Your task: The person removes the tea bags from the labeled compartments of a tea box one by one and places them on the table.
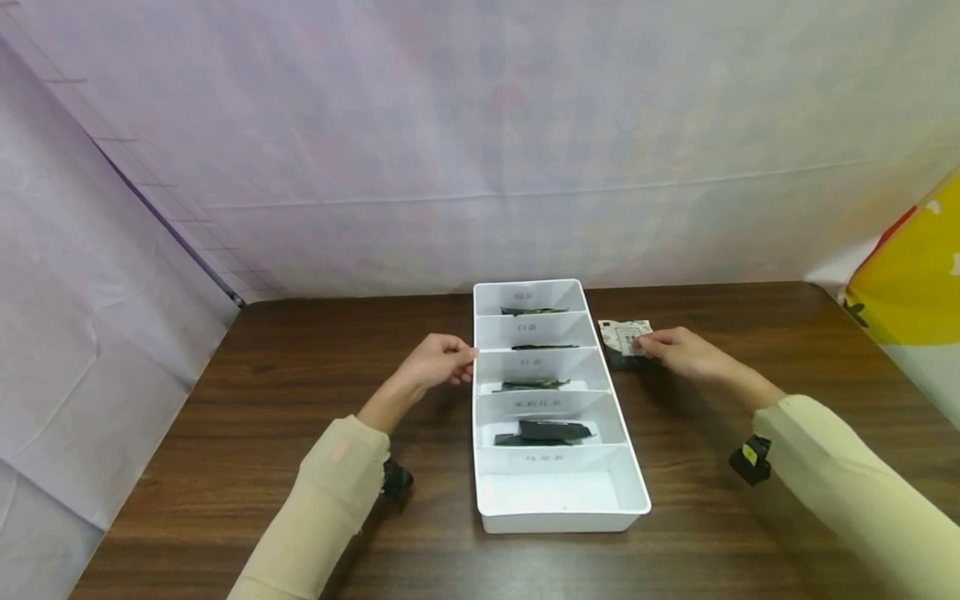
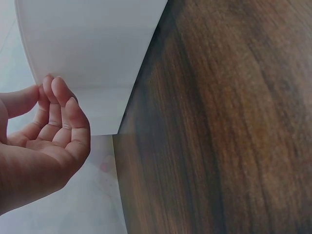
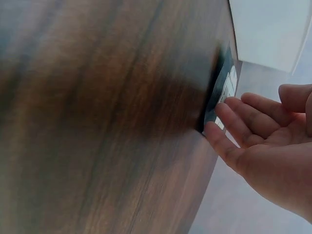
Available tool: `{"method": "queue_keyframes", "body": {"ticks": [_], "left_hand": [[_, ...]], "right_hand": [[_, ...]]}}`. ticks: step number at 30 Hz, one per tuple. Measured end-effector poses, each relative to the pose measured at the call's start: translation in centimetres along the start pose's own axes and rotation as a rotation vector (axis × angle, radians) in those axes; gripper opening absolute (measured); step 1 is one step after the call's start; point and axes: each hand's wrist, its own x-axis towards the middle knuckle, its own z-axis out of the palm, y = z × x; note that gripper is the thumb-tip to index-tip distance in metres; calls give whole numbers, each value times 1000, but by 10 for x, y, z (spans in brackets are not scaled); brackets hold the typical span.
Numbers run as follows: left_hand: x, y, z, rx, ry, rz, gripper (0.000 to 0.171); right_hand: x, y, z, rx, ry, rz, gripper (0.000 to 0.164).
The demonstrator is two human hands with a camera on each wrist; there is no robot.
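Observation:
A long white divided box (image 1: 562, 522) stands on the table, its compartments bearing small printed labels. My left hand (image 1: 438, 362) pinches the box's left rim between thumb and fingertips, which also shows in the left wrist view. To the right of the box lies a small pale printed packet (image 1: 617, 333) with a dark packet (image 1: 624, 360) partly under it. My right hand (image 1: 686, 352) reaches over these packets, its fingertips touching them. In the right wrist view the fingers (image 3: 253, 117) are extended and the thumb stands apart from them.
Dark flat packets (image 1: 555, 431) lie in several compartments; the nearest one shows its bare white floor. The brown wooden table (image 1: 247, 417) ends at a pale curtain (image 1: 375, 150) behind. A yellow cloth (image 1: 915, 283) hangs at the far right.

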Motion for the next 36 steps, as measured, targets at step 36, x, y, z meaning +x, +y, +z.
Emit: {"method": "queue_keyframes", "body": {"ticks": [36], "left_hand": [[-2,3,0,5,2,3,19]], "right_hand": [[45,-1,-9,101,18,73,45]]}}
